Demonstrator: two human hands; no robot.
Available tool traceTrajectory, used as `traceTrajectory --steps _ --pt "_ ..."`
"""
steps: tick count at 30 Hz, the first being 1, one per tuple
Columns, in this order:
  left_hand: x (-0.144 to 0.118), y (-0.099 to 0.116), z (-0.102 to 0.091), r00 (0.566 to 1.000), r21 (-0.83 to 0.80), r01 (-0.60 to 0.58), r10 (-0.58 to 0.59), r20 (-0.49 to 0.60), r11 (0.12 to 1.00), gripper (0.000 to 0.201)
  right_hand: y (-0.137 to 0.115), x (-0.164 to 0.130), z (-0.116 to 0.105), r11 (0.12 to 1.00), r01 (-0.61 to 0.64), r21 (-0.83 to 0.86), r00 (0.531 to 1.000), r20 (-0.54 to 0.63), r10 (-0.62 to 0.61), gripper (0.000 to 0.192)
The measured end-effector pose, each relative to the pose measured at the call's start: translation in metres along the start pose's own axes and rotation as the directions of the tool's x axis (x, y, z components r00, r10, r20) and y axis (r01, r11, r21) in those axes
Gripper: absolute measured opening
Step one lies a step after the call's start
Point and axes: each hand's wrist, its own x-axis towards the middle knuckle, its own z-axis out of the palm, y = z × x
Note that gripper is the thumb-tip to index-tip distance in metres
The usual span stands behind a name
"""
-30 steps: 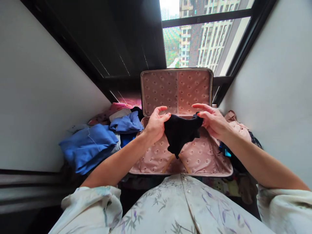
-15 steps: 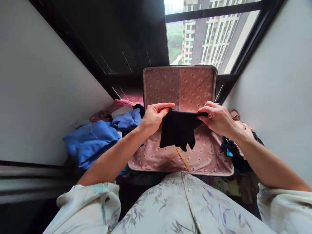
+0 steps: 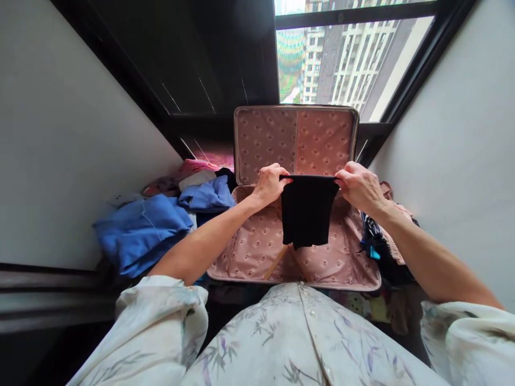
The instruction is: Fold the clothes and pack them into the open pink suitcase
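A small black garment that looks like a pair of shorts (image 3: 309, 212) hangs stretched by its top edge. My left hand (image 3: 270, 183) pinches the upper left corner, and my right hand (image 3: 358, 185) pinches the upper right one. Below and behind the cloth lies an open suitcase (image 3: 237, 260) with pink patterned lining. Its lid (image 3: 265, 142) stands upright at the back. Tan straps (image 3: 277, 262) cross the bottom of the case, partly hidden by the black cloth.
Blue folded clothing (image 3: 145, 228) is piled left of the suitcase, with pink fabric (image 3: 201, 165) behind it. Dark and pale pink clothes (image 3: 392, 241) lie to the right. A window (image 3: 354, 64) rises behind the lid, and white walls (image 3: 454, 177) slope in on both sides.
The black garment has been pulled straight and shifted slightly right, its lower edge now more even. My left hand moved right, and my right hand's fingers closed further onto the corner.
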Motion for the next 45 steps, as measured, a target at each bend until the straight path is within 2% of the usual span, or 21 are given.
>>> traceTrajectory --steps 5,8,11,15,18,22,26,29,31,34,36,38,39,40,41,42,43,44,45 --pt "-0.008 0.010 -0.017 0.984 0.158 -0.178 0.181 -0.004 0.971 0.016 -0.004 -0.007 -0.013 0.967 0.162 0.195 0.987 -0.018 -0.161 0.022" --pt "-0.014 0.022 -0.036 0.961 0.295 -0.273 0.247 0.122 0.916 0.021 -0.009 -0.012 -0.031 0.907 0.227 0.354 0.969 0.010 -0.247 0.025" --pt "-0.015 0.035 -0.052 0.930 0.353 -0.341 0.257 0.263 0.871 0.024 -0.005 -0.015 -0.047 0.879 0.166 0.448 0.974 0.067 -0.218 0.027" --pt "0.001 0.037 -0.054 0.916 0.342 -0.374 0.287 0.280 0.862 0.030 0.015 -0.012 -0.045 0.884 0.028 0.467 0.989 0.116 -0.093 0.031" --pt "0.026 0.010 -0.037 0.905 0.304 -0.367 0.262 0.334 0.879 0.037 0.036 -0.001 -0.020 0.889 -0.052 0.456 0.983 0.183 -0.036 0.027" --pt "0.054 -0.060 0.012 0.889 0.312 -0.246 0.085 0.449 0.918 0.039 0.061 0.019 0.045 0.933 -0.160 0.322 0.941 0.336 0.045 0.016" --pt "0.061 -0.127 0.069 0.905 0.455 -0.087 -0.121 0.407 0.886 0.027 0.072 0.025 0.115 0.961 -0.255 0.111 0.889 0.418 0.187 0.018" --pt "0.055 -0.159 0.098 0.916 0.519 -0.022 -0.191 0.353 0.854 0.015 0.074 0.015 0.153 0.968 -0.250 -0.028 0.858 0.457 0.235 0.022" --pt "0.048 -0.173 0.108 0.919 0.527 -0.030 -0.184 0.348 0.849 0.009 0.075 0.001 0.168 0.971 -0.230 -0.064 0.845 0.481 0.232 0.022" --pt "0.027 -0.190 0.110 0.908 0.509 -0.104 -0.127 0.399 0.854 0.004 0.072 -0.032 0.183 0.987 -0.142 -0.077 0.843 0.514 0.161 0.023" --pt "-0.003 -0.201 0.107 0.881 0.489 -0.182 -0.079 0.466 0.853 0.001 0.066 -0.063 0.191 0.995 -0.066 -0.079 0.836 0.539 0.099 0.028" --pt "-0.047 -0.213 0.105 0.829 0.470 -0.249 -0.065 0.555 0.847 0.004 0.054 -0.099 0.203 0.998 -0.020 -0.052 0.810 0.584 0.047 0.029" --pt "-0.074 -0.220 0.104 0.785 0.461 -0.266 -0.087 0.613 0.847 0.005 0.047 -0.119 0.211 1.000 -0.020 -0.019 0.785 0.619 0.027 0.029" --pt "-0.102 -0.228 0.105 0.731 0.454 -0.266 -0.129 0.670 0.850 0.007 0.040 -0.139 0.219 0.998 -0.053 0.030 0.746 0.666 0.020 0.027" --pt "-0.129 -0.236 0.106 0.660 0.438 -0.253 -0.178 0.730 0.862 0.014 0.034 -0.157 0.229 0.988 -0.129 0.084 0.694 0.720 0.029 0.024" --pt "-0.156 -0.243 0.109 0.580 0.421 -0.220 -0.229 0.782 0.880 0.031 0.029 -0.174 0.240 0.962 -0.241 0.129 0.625 0.779 0.052 0.019" --pt "-0.179 -0.251 0.112 0.528 0.422 -0.152 -0.288 0.799 0.894 0.050 0.026 -0.188 0.250 0.926 -0.349 0.146 0.560 0.825 0.081 0.015" --pt "-0.198 -0.258 0.117 0.495 0.422 -0.058 -0.341 0.800 0.905 0.059 0.026 -0.199 0.262 0.886 -0.441 0.144 0.503 0.857 0.111 0.012" --pt "-0.213 -0.265 0.122 0.510 0.434 0.074 -0.408 0.757 0.898 0.063 0.028 -0.207 0.272 0.850 -0.511 0.127 0.460 0.876 0.146 0.014"
